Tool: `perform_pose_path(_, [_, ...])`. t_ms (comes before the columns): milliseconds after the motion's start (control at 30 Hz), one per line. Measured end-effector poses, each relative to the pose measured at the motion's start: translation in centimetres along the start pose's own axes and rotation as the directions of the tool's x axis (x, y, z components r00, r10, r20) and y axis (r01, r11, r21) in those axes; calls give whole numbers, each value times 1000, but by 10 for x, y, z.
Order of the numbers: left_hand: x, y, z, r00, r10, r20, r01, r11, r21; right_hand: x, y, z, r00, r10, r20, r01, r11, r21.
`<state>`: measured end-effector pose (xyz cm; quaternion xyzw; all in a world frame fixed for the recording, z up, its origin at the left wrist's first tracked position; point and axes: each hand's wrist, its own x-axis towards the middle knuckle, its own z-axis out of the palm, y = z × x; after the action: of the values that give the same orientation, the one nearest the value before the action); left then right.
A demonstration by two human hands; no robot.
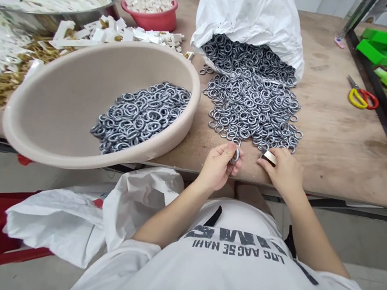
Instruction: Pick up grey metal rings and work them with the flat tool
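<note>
Left hand (220,164): over the near edge of the wooden table (338,164), thumb and fingers pinched on one grey ring (236,156). Ring sits at the fingertips, 2 o'clock from the palm, tilted on edge.

Right hand (285,173): 3 o'clock from the left, well short of touching it. Fingers closed on a small white-and-dark piece (269,158), which pokes out at 10 o'clock, toward the left hand. Mostly covered; cannot tell what it is.

Loose pile of rings (255,108): 1 o'clock from the left hand, 11 o'clock from the right, its near fringe just beyond the fingers. Spills from the mouth of a white sack (253,11) at 12 o'clock.

Large beige basin (60,98): 9 to 10 o'clock from the left hand; more rings (142,119) heaped against its near-right wall. Past it, at 11 o'clock, a pink bowl (150,18) of white pieces; at 10, a steel basin (107,7) of similar ones.

Scissors (363,98), red and yellow handles: 1 o'clock from the right hand, well apart.
</note>
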<state>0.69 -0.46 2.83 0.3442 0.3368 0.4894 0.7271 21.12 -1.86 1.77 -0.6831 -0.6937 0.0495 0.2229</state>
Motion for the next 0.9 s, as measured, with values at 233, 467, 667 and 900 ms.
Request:
perform_pose_path(233, [-1,5,0,973,-228,28,230,963,-144,-1,-5,1,1000,-5,-23,8,990,142])
perform_pose_path(467, [-16,-9,24,982,-174,73,178,982,-57,-19,-44,6,960,-85,-267,245,718,651])
perform_pose_path(667, [-19,-6,23,987,-148,55,150,988,-32,-24,-48,10,969,-12,-246,182,706,684])
perform_pose_path(900, [-18,-8,19,989,-105,103,104,994,20,-18,-47,6,999,-42,-14,31,437,899])
